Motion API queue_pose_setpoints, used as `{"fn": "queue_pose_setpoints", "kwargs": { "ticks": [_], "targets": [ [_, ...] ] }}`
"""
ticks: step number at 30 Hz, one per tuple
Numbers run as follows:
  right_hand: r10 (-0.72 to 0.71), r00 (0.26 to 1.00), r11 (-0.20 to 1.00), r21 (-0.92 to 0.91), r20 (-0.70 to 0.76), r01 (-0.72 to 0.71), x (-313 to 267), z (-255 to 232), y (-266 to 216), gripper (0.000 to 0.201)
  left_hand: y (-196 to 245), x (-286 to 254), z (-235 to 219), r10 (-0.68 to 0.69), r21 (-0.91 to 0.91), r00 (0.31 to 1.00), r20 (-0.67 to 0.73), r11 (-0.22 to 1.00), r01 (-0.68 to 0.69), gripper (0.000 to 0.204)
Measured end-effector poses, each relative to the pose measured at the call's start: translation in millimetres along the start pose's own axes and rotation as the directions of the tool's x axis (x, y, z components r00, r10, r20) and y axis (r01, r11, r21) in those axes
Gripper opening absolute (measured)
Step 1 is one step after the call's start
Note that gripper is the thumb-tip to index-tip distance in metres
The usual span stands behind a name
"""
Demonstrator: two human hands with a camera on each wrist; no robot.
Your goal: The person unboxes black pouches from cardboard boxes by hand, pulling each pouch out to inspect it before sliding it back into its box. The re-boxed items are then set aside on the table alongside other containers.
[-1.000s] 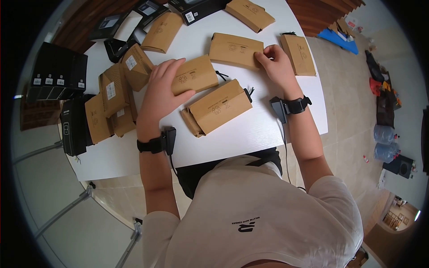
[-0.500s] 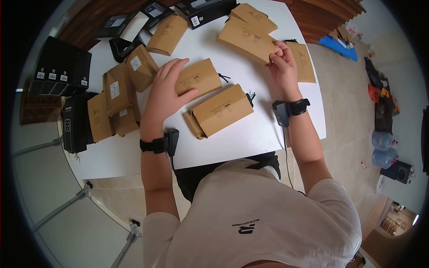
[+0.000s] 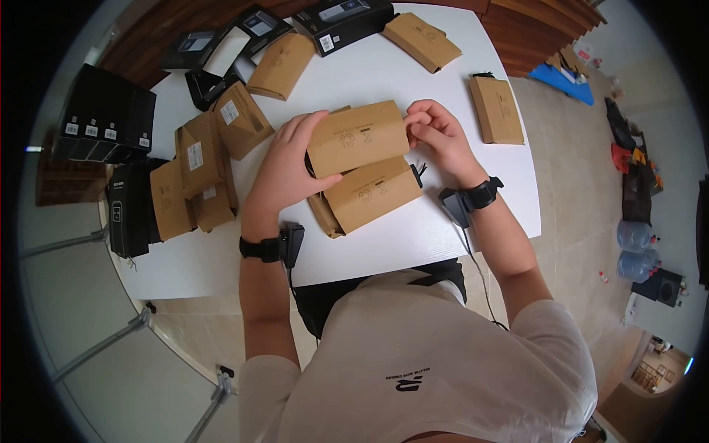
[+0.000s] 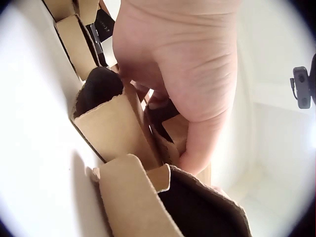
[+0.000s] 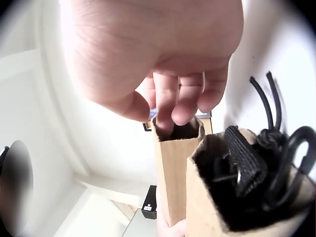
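My left hand [image 3: 288,166] grips the left end of a brown cardboard sleeve box [image 3: 358,139], thumb on its near side and fingers on its far side. At the box's right end is my right hand [image 3: 447,146]; the right wrist view shows one finger reaching into its open end. Just nearer, and partly overlapped by it, lies another brown box [image 3: 380,193]. Black cord [image 5: 271,106] and dark webbing [image 5: 245,160] stick out of that box's end. A third brown box [image 3: 341,110] is mostly hidden behind the held one.
More brown boxes [image 3: 496,111] lie at the right and far side of the white table [image 3: 188,269]. A brown pile [image 3: 198,159] stands at the left, beside black boxes [image 3: 111,118]. Further black boxes [image 3: 347,23] line the far edge.
The right hand lifted a brown box from the far side and brought it nearer and left. The left hand now holds its left end, having let go of the box behind it.
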State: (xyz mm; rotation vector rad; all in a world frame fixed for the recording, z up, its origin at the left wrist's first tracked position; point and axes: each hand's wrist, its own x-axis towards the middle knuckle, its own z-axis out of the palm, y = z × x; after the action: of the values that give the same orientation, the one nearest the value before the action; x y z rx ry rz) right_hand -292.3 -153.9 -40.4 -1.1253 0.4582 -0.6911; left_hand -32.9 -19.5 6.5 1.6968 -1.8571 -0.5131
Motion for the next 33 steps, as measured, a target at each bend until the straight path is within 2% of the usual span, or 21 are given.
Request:
{"fn": "queue_pose_setpoints", "kwargs": {
  "ticks": [1,3,4,6,7,10,13,15,17,25,26,28,33],
  "targets": [
    [-0.003,1.0,1.0,-0.001,-0.001,0.003,1.8,-2.6,1.9,0.026,0.4,0.1,0.0,0.003,0.001,1.0,-0.001,1.0,-0.003,0.093],
    [-0.054,0.998,0.984,-0.169,-0.038,0.047,4.5,-8.8,10.3,0.029,0.5,0.1,0.3,-0.012,-0.022,1.0,0.003,1.0,0.012,0.091],
    [-0.06,0.997,0.984,-0.169,-0.039,0.052,4.5,-8.2,10.7,0.029,0.7,0.2,0.3,-0.007,-0.019,1.0,0.002,1.0,0.007,0.091],
    [-0.024,0.999,0.957,-0.29,0.03,0.032,5.1,-5.2,9.0,0.039,0.1,1.0,0.1,-0.021,-0.051,1.0,0.003,0.998,0.021,0.091],
    [-0.034,0.999,0.956,-0.292,0.035,0.043,4.8,-4.3,9.0,0.039,-1.1,1.2,-0.1,-0.014,-0.045,1.0,-0.003,0.999,0.014,0.091],
    [0.037,0.997,0.947,-0.321,0.074,-0.011,2.0,-2.0,5.0,0.056,-6.9,2.5,-0.5,0.022,-0.046,1.0,-0.012,0.999,-0.023,0.091],
    [0.074,0.995,0.934,-0.353,0.071,-0.045,2.8,-1.9,1.3,0.056,-10.2,1.9,0.8,0.049,-0.033,0.998,-0.025,0.998,-0.05,0.092],
    [0.075,0.994,0.946,-0.322,0.079,-0.046,3.1,-3.0,2.7,0.055,-11.7,2.1,1.2,0.021,-0.08,1.0,-0.007,0.997,-0.022,0.093],
    [0.114,0.992,0.943,-0.321,0.06,-0.089,3.5,-4.3,5.5,0.049,-14.1,1.8,1.1,0.031,-0.074,0.999,-0.014,0.997,-0.032,0.093],
    [0.043,0.996,0.963,-0.27,0.084,-0.018,4.8,10.0,-0.6,0.051,-8.1,1.7,-4.7,0.042,-0.065,0.999,0.01,0.997,-0.041,0.092],
    [0.035,0.996,0.96,-0.281,0.086,-0.01,6.4,9.3,-1.2,0.051,-7.0,1.3,-5.4,0.03,-0.065,0.999,0.024,0.998,-0.028,0.094],
    [0.121,0.988,0.908,-0.412,0.092,-0.073,6.3,6.3,0.4,0.048,-3.0,1.8,-7.1,0.022,-0.067,0.999,0.038,0.998,-0.019,0.098],
    [0.127,0.981,0.913,-0.405,0.145,-0.059,8.0,-7.3,15.7,0.045,-2.5,1.9,-4.1,0.001,-0.084,1.0,0.017,0.996,0.0,0.096]
  ]
}}
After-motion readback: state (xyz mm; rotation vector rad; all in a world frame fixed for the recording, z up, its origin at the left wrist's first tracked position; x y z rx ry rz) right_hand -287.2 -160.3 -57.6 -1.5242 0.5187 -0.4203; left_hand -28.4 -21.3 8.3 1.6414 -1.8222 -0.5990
